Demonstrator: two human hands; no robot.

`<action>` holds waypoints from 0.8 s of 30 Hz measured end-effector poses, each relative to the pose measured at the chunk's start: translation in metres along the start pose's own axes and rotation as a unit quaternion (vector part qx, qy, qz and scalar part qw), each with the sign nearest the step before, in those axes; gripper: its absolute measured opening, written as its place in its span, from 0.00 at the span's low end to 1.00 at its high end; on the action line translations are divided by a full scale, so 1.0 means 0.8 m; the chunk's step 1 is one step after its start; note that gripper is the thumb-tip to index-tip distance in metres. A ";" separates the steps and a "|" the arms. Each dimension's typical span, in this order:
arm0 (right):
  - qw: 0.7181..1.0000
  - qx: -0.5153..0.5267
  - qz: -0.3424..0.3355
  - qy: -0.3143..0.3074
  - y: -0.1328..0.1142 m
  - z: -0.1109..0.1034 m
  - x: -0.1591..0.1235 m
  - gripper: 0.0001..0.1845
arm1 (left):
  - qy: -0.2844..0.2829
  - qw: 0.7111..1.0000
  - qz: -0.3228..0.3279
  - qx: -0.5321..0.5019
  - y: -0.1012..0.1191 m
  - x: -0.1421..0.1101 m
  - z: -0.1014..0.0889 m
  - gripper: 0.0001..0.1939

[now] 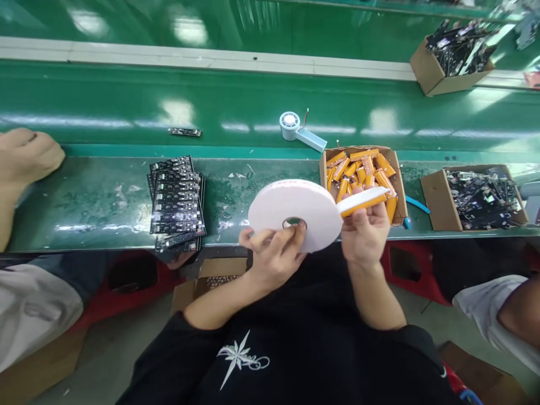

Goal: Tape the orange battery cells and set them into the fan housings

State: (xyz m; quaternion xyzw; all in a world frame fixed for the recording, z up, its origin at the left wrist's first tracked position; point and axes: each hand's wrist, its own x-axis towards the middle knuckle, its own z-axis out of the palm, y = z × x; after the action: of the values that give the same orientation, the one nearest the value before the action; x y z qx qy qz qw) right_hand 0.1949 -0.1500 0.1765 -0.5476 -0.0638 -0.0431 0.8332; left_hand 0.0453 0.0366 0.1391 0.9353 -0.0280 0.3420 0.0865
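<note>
My left hand [276, 250] is closed on a large roll of white tape [270, 211], with a finger at its centre hole. In my right hand [366, 228], an orange battery cell [363, 206] is pinched between thumb and fingers. A white tape strip [360, 197] lies along the cell's upper side and reaches to the roll's right edge. Right behind that hand stands a cardboard box [400, 194] of orange battery cells [356, 166].
Fanned circuit boards [175, 197] lie at left on the green bench; a single board [184, 132] is behind them. A light-blue handheld fan [290, 125] rests mid-bench. Boxes of boards [441, 202] [434, 70] stand right. A co-worker's hand [31, 152] is far left.
</note>
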 end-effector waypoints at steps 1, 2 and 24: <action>1.000 0.005 -0.028 0.008 -0.008 -0.011 0.019 0.20 | -0.023 1.000 0.001 -0.003 -0.002 -0.006 -0.001 0.26; 0.997 0.003 -0.076 0.015 -0.018 -0.028 0.042 0.19 | -0.070 0.998 0.001 -0.009 -0.013 -0.009 -0.003 0.26; 0.737 -0.476 -0.384 -0.289 -0.036 -0.033 0.027 0.26 | 0.009 0.972 0.195 -0.132 -0.003 0.169 0.015 0.07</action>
State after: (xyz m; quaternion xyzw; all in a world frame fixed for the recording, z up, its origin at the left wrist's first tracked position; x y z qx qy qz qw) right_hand 0.2140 -0.1860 0.1957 -0.7880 -0.4775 -0.2234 0.3181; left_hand 0.1566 0.0380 0.2171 0.8889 -0.2541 0.3541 0.1409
